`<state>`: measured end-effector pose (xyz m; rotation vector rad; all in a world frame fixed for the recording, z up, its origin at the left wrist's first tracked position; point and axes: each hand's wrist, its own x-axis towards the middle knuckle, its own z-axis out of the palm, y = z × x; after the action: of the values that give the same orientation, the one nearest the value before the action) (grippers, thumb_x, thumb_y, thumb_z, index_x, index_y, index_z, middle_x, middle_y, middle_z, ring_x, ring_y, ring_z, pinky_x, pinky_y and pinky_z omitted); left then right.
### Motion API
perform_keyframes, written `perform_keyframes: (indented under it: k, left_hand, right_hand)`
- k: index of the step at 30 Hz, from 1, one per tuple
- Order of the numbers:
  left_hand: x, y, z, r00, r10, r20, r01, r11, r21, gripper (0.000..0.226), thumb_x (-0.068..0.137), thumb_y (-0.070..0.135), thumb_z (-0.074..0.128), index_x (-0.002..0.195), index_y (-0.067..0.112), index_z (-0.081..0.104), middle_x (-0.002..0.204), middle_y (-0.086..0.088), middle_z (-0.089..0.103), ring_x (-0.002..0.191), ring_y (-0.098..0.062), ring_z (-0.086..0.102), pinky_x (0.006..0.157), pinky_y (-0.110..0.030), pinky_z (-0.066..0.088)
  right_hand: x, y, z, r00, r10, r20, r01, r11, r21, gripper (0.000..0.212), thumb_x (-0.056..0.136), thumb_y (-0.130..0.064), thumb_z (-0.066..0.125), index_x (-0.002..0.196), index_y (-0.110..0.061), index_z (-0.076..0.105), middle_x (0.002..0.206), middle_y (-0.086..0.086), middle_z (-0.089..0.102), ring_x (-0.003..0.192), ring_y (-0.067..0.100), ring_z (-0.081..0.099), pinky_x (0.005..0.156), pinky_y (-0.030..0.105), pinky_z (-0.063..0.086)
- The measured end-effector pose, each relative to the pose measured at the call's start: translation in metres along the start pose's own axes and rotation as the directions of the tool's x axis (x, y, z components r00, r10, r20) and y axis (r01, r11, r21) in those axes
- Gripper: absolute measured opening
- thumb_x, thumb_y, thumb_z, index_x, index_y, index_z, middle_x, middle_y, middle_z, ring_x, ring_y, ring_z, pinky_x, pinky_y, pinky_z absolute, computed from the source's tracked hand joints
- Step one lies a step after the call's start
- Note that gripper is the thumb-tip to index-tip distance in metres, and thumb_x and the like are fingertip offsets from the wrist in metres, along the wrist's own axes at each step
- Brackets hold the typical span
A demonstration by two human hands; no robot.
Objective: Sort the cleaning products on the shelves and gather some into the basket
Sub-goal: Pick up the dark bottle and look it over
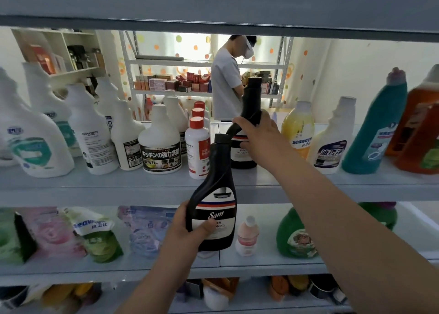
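Note:
My left hand (187,228) grips a black "Sam" bottle (215,202) by its lower body and holds it upright in front of the middle shelf edge. My right hand (255,133) grips the neck of a second black bottle (245,123), which stands on the middle shelf (95,183) just behind the first. White spray-type bottles (95,135) line the left of that shelf; red-capped white bottles (197,147) stand beside the black ones. No basket is in view.
A yellow Seaways bottle (299,130), a white bottle (332,140), a teal bottle (375,133) and orange jugs (418,133) fill the shelf's right. Refill pouches (95,233), a pink bottle (247,237) and a green jug (294,237) sit on the lower shelf. A person (228,80) stands behind.

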<state>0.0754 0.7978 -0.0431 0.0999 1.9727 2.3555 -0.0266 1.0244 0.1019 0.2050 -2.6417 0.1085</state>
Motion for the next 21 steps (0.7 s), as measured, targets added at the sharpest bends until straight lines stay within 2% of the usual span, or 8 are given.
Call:
perform_keyframes:
  k: [4,9,11,12,14,16,19,21]
  left_hand:
    - [0.004,0.000,0.003,1.000,-0.003,-0.018,0.004,1.000,0.016,0.044,0.085,0.010,0.081,0.118,0.035,0.064,0.108,0.002,0.078,0.100,-0.022,0.075,0.091,-0.053,0.060]
    - [0.001,0.001,0.009,1.000,-0.023,-0.019,0.022,1.000,-0.020,0.043,0.086,0.009,0.079,0.118,0.033,0.064,0.108,0.002,0.078,0.104,-0.025,0.074,0.091,-0.054,0.060]
    - [-0.002,0.000,0.009,0.999,-0.031,-0.012,0.031,0.999,-0.023,0.043,0.086,0.009,0.079,0.118,0.034,0.064,0.109,0.003,0.078,0.103,-0.024,0.074,0.090,-0.053,0.060]
    - [-0.004,-0.001,0.008,0.999,-0.036,-0.009,0.036,0.999,-0.026,0.043,0.086,0.011,0.080,0.118,0.035,0.064,0.110,0.002,0.078,0.104,-0.024,0.074,0.090,-0.053,0.061]
    - [-0.009,-0.004,0.005,0.999,-0.040,-0.002,0.040,0.999,-0.033,0.043,0.081,0.022,0.086,0.116,0.039,0.066,0.112,0.001,0.077,0.105,-0.025,0.074,0.088,-0.053,0.061]
    - [-0.017,-0.007,0.001,0.999,-0.038,-0.001,0.038,0.999,-0.030,0.047,0.068,0.041,0.088,0.109,0.046,0.068,0.112,0.003,0.077,0.105,-0.023,0.074,0.086,-0.051,0.062]
    - [-0.031,-0.017,-0.005,0.999,-0.032,0.011,0.032,0.999,-0.006,0.049,0.064,0.052,0.083,0.110,0.047,0.068,0.114,0.004,0.076,0.108,-0.021,0.073,0.087,-0.048,0.061]
    - [-0.042,-0.023,-0.008,0.999,-0.035,0.032,0.035,0.999,0.019,0.043,0.070,0.048,0.079,0.111,0.047,0.068,0.113,0.005,0.076,0.106,-0.020,0.073,0.085,-0.046,0.061]
  right_hand:
    - [0.017,0.000,0.008,0.999,0.031,0.042,-0.033,0.999,0.029,0.064,0.101,-0.014,0.057,0.149,-0.042,0.025,0.156,0.023,0.019,0.136,0.046,0.040,0.101,0.052,0.049]
    - [0.020,-0.004,0.012,0.990,0.066,0.128,-0.069,0.997,0.019,0.075,0.104,-0.010,0.050,0.160,-0.043,0.014,0.162,0.027,0.010,0.122,0.043,0.058,0.097,0.047,0.055]
    - [0.009,-0.008,0.009,0.990,0.087,0.111,-0.097,0.992,0.084,0.078,0.103,-0.006,0.048,0.162,-0.041,0.011,0.166,0.026,0.008,0.123,0.041,0.060,0.096,0.044,0.054]
    - [-0.002,-0.011,0.008,0.996,0.073,0.052,-0.082,0.979,0.185,0.074,0.104,-0.008,0.047,0.163,-0.039,0.013,0.167,0.024,0.013,0.126,0.038,0.058,0.097,0.042,0.053]
    - [-0.034,-0.020,0.009,0.995,0.056,-0.078,-0.007,0.854,0.520,0.061,0.107,-0.016,0.046,0.161,-0.035,0.024,0.163,0.010,0.033,0.136,0.022,0.051,0.106,0.035,0.047]
    - [-0.077,-0.033,0.015,0.995,0.074,-0.069,0.008,0.618,0.786,0.052,0.107,-0.028,0.048,0.155,-0.041,0.034,0.150,-0.009,0.050,0.135,0.001,0.048,0.110,0.025,0.044]
    - [-0.132,-0.053,0.031,0.983,0.074,0.169,-0.184,0.313,0.932,0.041,0.100,-0.043,0.054,0.139,-0.053,0.045,0.128,-0.023,0.067,0.120,-0.002,0.062,0.101,0.023,0.054]
    - [-0.157,-0.064,0.043,0.969,0.075,0.235,-0.246,0.223,0.943,0.036,0.101,-0.039,0.059,0.133,-0.052,0.051,0.123,-0.020,0.070,0.113,0.004,0.068,0.096,0.026,0.057]
